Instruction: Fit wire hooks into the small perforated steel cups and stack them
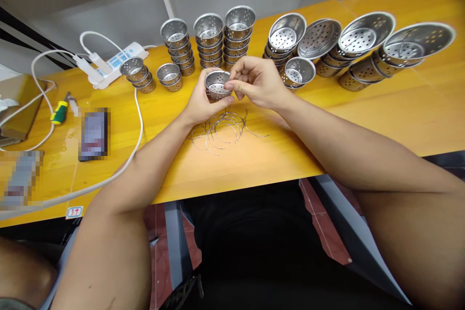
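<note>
My left hand (201,101) is wrapped round a small perforated metal cup (218,88), its mouth tilted up toward me. At the cup's right rim, my right hand (256,82) is closed in a pinch, thumb and fingertips together. Whatever lies between those fingertips is too small or hidden to make out. Just below both hands, a loose pile of thin curved wires (221,131) rests on the yellow table (254,162). Right behind the hands stands a stack of similar perforated cups (238,34).
More stacked cups line the back (174,41) and right (363,53). On the left lie a power strip (118,65) with white cables, a green-yellow screwdriver (60,112) and a blurred phone (93,135). A white cable (140,121) crosses the table near my left forearm.
</note>
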Available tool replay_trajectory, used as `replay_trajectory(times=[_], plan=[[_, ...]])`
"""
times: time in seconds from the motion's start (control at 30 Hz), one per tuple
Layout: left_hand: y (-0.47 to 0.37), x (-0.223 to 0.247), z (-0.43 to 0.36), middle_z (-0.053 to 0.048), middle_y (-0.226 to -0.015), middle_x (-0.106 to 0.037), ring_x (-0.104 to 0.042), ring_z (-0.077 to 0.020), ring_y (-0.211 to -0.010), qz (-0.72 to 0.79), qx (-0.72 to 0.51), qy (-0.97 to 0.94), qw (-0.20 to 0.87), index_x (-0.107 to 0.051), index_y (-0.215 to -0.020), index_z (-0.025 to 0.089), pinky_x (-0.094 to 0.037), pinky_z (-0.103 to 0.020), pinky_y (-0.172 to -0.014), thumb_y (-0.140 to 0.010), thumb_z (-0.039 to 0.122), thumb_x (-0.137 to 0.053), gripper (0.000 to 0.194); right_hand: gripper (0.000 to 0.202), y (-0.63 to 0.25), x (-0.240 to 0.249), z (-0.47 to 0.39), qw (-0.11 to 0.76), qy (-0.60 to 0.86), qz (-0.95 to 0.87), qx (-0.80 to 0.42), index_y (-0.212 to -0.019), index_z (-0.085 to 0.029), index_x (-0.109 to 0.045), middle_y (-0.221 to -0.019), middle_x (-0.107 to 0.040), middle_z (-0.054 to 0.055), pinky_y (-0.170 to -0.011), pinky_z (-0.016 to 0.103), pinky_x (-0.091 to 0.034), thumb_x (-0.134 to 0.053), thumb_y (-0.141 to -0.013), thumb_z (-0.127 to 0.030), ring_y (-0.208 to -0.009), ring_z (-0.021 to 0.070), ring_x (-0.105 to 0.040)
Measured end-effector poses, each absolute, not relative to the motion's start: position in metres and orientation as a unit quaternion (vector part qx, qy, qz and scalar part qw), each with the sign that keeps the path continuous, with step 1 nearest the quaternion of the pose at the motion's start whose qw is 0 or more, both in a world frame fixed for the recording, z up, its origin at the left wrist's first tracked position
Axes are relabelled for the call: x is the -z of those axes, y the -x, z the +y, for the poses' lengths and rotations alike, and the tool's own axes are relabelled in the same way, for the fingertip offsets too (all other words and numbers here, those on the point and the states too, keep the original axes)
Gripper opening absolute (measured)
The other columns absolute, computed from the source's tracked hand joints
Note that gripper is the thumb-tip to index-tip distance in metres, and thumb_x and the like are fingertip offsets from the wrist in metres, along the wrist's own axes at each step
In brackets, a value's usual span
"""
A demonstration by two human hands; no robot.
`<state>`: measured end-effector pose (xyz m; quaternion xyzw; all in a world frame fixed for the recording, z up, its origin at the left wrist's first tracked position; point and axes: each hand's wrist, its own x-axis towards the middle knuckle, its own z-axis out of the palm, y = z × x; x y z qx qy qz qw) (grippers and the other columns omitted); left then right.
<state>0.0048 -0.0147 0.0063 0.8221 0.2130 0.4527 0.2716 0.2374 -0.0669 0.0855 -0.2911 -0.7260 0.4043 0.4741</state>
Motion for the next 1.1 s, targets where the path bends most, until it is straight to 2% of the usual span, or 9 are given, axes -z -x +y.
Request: replay_trajectory(times=[0.2, 0.37, 0.47, 0.67, 0.83, 0.97, 1.1], plan=[[-0.006, -0.004, -0.013, -0.009, -0.151, -0.065, -0.074, -0.0317, -0.145, 0.203, -0.452, -0.821, 0.284, -0.040, -0.164, 0.034, -0.058, -0.058, -0.133, -0.099, 0.088, -0.078, 0.093, 0.074, -0.237, -0.081, -0.060, 0.475, 0.282, -0.723, -0.415, -0.097, -0.029, -0.065, -0.076, -0.061, -0.001, -0.053, 0.037, -0.052, -0.098, -0.078, -0.092, -0.060, 0.0179, -0.060], [-0.005, -0.005, -0.012, -0.008, -0.145, -0.067, -0.078, -0.0294, -0.134, 0.210, -0.458, -0.819, 0.274, -0.042, -0.159, 0.033, -0.063, -0.055, -0.125, -0.094, 0.092, -0.081, 0.096, 0.072, -0.237, -0.083, -0.061, 0.466, 0.291, -0.722, -0.421, -0.095, -0.029, -0.067, -0.072, -0.063, -0.002, -0.052, 0.038, -0.054, -0.101, -0.076, -0.090, -0.057, 0.0186, -0.060], [-0.004, -0.006, -0.013, -0.009, -0.145, -0.066, -0.077, -0.0306, -0.135, 0.230, -0.450, -0.820, 0.268, -0.043, -0.159, 0.031, -0.062, -0.057, -0.126, -0.092, 0.096, -0.079, 0.100, 0.071, -0.237, -0.085, -0.062, 0.466, 0.284, -0.722, -0.426, -0.093, -0.029, -0.068, -0.070, -0.062, -0.002, -0.052, 0.038, -0.053, -0.102, -0.075, -0.089, -0.056, 0.0184, -0.058], [-0.004, -0.007, -0.016, -0.009, -0.145, -0.066, -0.078, -0.0309, -0.136, 0.230, -0.451, -0.823, 0.258, -0.040, -0.161, 0.031, -0.062, -0.057, -0.127, -0.093, 0.093, -0.081, 0.100, 0.067, -0.238, -0.086, -0.065, 0.456, 0.284, -0.737, -0.410, -0.095, -0.029, -0.072, -0.074, -0.065, 0.000, -0.057, 0.039, -0.056, -0.100, -0.080, -0.088, -0.061, 0.0197, -0.060], [0.000, -0.003, -0.008, -0.010, -0.158, -0.061, -0.070, -0.0341, -0.153, 0.212, -0.464, -0.823, 0.250, -0.034, -0.166, 0.037, -0.054, -0.056, -0.138, -0.096, 0.087, -0.082, 0.099, 0.065, -0.243, -0.082, -0.067, 0.496, 0.304, -0.760, -0.290, -0.123, -0.032, -0.076, -0.109, -0.076, 0.007, -0.075, 0.045, -0.068, -0.078, -0.098, -0.091, -0.083, 0.0260, -0.071], [0.007, 0.000, 0.001, -0.011, -0.165, -0.058, -0.065, -0.0362, -0.160, 0.228, -0.466, -0.822, 0.233, -0.032, -0.169, 0.039, -0.051, -0.057, -0.142, -0.092, 0.089, -0.085, 0.105, 0.057, -0.251, -0.082, -0.067, 0.463, 0.321, -0.806, -0.183, -0.129, -0.035, -0.076, -0.129, -0.076, 0.012, -0.097, 0.057, -0.070, -0.073, -0.102, -0.085, -0.104, 0.0350, -0.075], [0.010, 0.001, 0.004, -0.011, -0.169, -0.057, -0.063, -0.0365, -0.163, 0.238, -0.460, -0.823, 0.233, -0.031, -0.172, 0.040, -0.049, -0.057, -0.143, -0.093, 0.088, -0.085, 0.107, 0.054, -0.254, -0.085, -0.068, 0.437, 0.318, -0.830, -0.139, -0.138, -0.036, -0.076, -0.142, -0.074, 0.014, -0.108, 0.064, -0.068, -0.070, -0.105, -0.079, -0.119, 0.0393, -0.074]])
